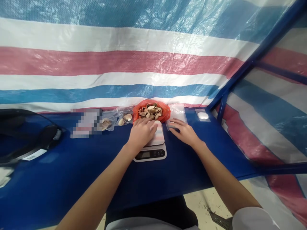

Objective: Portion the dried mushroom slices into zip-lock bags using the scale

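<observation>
A white digital kitchen scale [160,135] with a dark display panel sits on the blue tabletop [153,179] in front of me. Over the left part of its plate lies my left hand [142,132], fingers stretched forward to the near side of a red plastic bag [136,111]. The bag's mouth is open, and many shell pieces [151,111] fill it. To the right of the scale, my right hand [184,131] has its fingers apart, resting at the near end of some clear plastic bags [177,111]. Neither hand appears to grip anything.
Left of the red bag are clear bags with shells [127,117] and a brownish item [106,123], beside a pixelated item [87,123]. A black strapped device [48,137] lies far left. A small bag holds a white disc [203,115]. Striped sheeting [120,64] rises behind.
</observation>
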The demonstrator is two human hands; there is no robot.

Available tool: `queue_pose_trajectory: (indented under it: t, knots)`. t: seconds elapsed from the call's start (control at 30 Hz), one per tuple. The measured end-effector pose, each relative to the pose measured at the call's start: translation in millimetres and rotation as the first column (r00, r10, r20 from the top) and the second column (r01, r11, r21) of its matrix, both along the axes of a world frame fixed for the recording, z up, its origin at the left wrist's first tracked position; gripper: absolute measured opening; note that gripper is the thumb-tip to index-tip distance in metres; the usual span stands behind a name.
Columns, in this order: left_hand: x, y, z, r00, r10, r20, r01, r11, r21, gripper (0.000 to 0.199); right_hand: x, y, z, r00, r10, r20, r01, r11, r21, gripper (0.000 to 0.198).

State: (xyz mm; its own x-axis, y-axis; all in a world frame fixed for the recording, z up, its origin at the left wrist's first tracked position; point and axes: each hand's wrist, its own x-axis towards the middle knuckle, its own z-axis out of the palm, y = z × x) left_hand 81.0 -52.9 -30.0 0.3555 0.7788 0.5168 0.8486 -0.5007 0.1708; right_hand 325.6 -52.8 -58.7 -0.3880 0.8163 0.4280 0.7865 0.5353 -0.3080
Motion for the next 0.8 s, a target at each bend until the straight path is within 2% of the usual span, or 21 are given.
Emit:
queue_pose_trajectory:
  t: [0.2, 0.33, 0.47, 0.6, 0.8]
  knots:
    - [-67.9, -12.8, -18.3, 0.988, 0.147, 0.053, -0.144, 0.988, -0.047, 0.040, -16.1, -17.8, -14.0, 0.995, -0.001, 0.097, -0.002, 1.000, 0.024, 0.032]
    - [-94.3, -22.6, -32.3, 0.985, 0.171, -0.008, -0.171, 0.982, -0.082, 0.044, -18.6, -18.9, -21.9, 0.993, 0.008, 0.116, -0.010, 1.000, 0.019, 0.034]
    - [-102.9, -28.0, -40.7, 0.988, 0.122, -0.090, -0.134, 0.981, -0.143, 0.049, -19.8, -20.3, -26.6, 0.990, 0.018, 0.137, -0.018, 1.000, -0.001, 0.036]
    - [-102.8, -28.0, -44.9, 0.983, 0.134, -0.126, -0.158, 0.965, -0.208, 0.051, -21.2, -21.9, -27.1, 0.985, 0.011, 0.171, -0.004, 0.999, -0.042, 0.040]
    - [-101.1, -29.0, -45.2, 0.978, 0.150, -0.146, -0.180, 0.958, -0.222, 0.051, -22.7, -22.1, -27.6, 0.979, -0.005, 0.203, 0.021, 0.997, -0.074, 0.042]
